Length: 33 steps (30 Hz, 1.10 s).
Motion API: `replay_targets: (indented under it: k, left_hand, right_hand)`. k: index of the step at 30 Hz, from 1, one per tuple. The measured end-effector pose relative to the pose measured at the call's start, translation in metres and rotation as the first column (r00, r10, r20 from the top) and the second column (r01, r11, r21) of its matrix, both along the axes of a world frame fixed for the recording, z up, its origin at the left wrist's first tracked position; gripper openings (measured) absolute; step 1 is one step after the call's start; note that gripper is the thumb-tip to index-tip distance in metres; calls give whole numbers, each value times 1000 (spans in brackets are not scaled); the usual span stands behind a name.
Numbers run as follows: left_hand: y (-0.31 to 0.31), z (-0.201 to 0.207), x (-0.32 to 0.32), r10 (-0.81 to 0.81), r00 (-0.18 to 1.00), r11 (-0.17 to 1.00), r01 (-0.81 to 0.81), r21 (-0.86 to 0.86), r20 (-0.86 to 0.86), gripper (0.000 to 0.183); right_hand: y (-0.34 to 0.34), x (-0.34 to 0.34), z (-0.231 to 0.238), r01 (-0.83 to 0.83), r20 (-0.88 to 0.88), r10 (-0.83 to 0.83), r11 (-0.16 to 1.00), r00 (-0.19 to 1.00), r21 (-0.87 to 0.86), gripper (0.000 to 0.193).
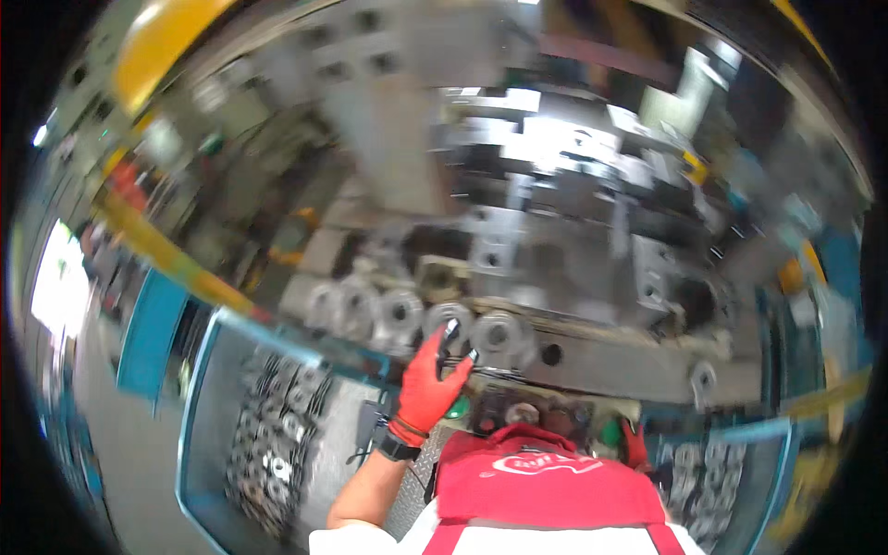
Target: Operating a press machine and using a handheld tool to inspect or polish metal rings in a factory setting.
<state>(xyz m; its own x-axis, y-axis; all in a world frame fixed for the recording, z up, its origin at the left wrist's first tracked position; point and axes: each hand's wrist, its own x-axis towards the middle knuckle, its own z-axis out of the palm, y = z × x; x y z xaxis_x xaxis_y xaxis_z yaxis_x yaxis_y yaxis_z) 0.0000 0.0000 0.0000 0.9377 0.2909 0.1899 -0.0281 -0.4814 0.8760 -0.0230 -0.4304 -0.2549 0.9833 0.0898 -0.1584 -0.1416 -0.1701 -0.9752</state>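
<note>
My left hand (428, 381), in a red glove with dark fingertips, reaches up to a row of round metal parts on the press ledge. Its thumb and fingers are apart at the near edge of one flanged ring (448, 317); whether they touch it is unclear. Right of that ring stands another round metal part (499, 335) with a centre hole. More rings (399, 313) line up to the left, blurred. My right hand (635, 444), also red-gloved, shows only in part beside a green button (611, 432), and its fingers are mostly hidden.
A blue-edged bin (190, 444) with many stacked metal parts stands at left. Another bin (786, 453) of similar parts is at right. Ahead is the press die (573, 222), bright and blurred. A control panel (527, 403) sits before my body. One loose ring (703, 377) lies at the ledge's right.
</note>
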Motion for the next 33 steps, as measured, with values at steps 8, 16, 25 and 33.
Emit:
replay_targets:
  k: [8, 16, 25, 33]
  left_hand:
    - [-130, 76, 223, -370, 884, 926, 328, 184, 284, 47]
    - [-152, 71, 418, -16, 981, 758, 137, 638, -192, 93]
    - [-155, 47, 488, -155, 953, 647, 297, 702, -261, 62]
    - [-148, 100, 307, -199, 954, 957, 141, 252, 224, 58]
  right_hand:
    - [14, 1, 129, 326, -270, -326, 944, 906, -47, 67]
    - [-4, -56, 83, 492, -250, -546, 834, 800, -250, 60]
    - [-43, -46, 90, 744, 31, -762, 620, 646, -249, 50]
    - [-145, 85, 120, 616, 566, -257, 192, 783, -764, 81]
